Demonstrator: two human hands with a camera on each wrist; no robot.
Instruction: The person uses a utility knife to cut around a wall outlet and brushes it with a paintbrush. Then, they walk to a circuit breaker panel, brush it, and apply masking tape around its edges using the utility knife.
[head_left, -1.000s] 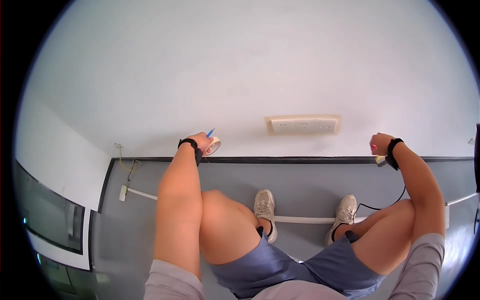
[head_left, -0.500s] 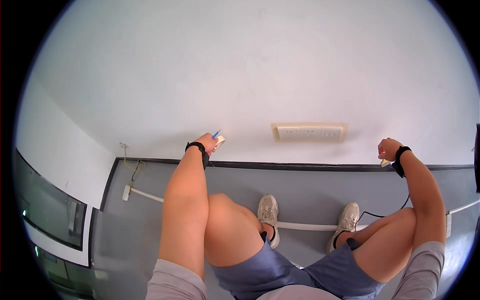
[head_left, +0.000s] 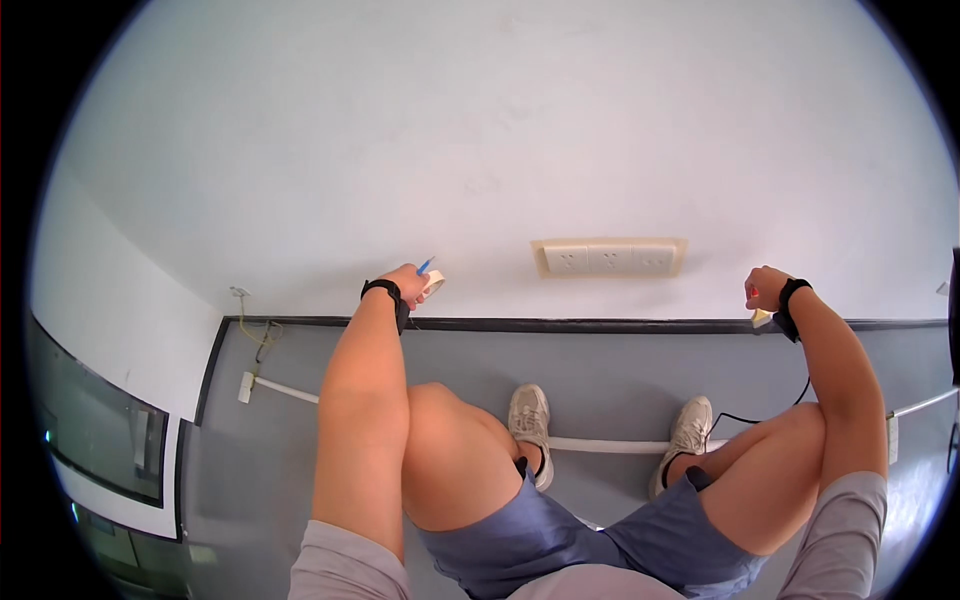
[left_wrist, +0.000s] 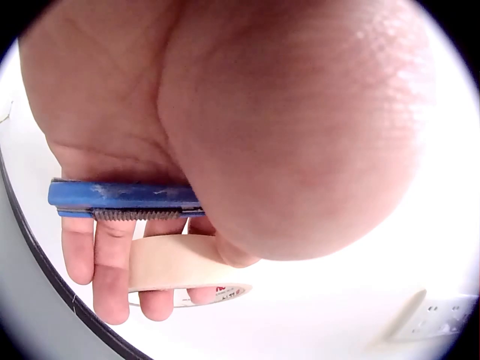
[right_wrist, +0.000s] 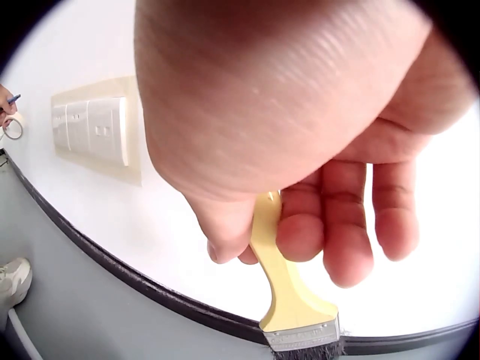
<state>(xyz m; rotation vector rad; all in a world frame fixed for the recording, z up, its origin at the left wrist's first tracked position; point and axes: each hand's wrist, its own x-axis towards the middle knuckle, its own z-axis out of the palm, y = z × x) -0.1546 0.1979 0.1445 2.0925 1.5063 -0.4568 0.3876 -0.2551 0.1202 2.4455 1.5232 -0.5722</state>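
- At the far left corner of the grey floor (head_left: 450, 365), a small outlet (head_left: 239, 291) sits low on the wall, its yellowish wire trailing down toward a white box (head_left: 246, 387).
- The left hand (head_left: 405, 282), a black band at its wrist, reaches out near the white wall (head_left: 480, 150), above the floor's far edge. It grasps a roll of tape (left_wrist: 180, 262), pale cream, between thumb and fingers. A blue tool (left_wrist: 124, 195) with a ridged side lies across the base of the fingers, its end partly hidden by the thumb.
- Between the hands, low on the wall, is a white socket panel (head_left: 610, 260) of three sections, bordered by a beige strip. Below it, black skirting (head_left: 600, 325) follows the floor's far edge; nearer, two pale shoes (head_left: 528, 412) rest beside white trunking (head_left: 610, 446) on the floor.
- The right hand (head_left: 769, 287), also banded in black, is well apart from the left. Thumb and fingers pinch the yellow handle of a brush (right_wrist: 289, 289); the other fingers hang loosely bent beside it. The dark bristles point down in front of the skirting; whether they touch it cannot be told.
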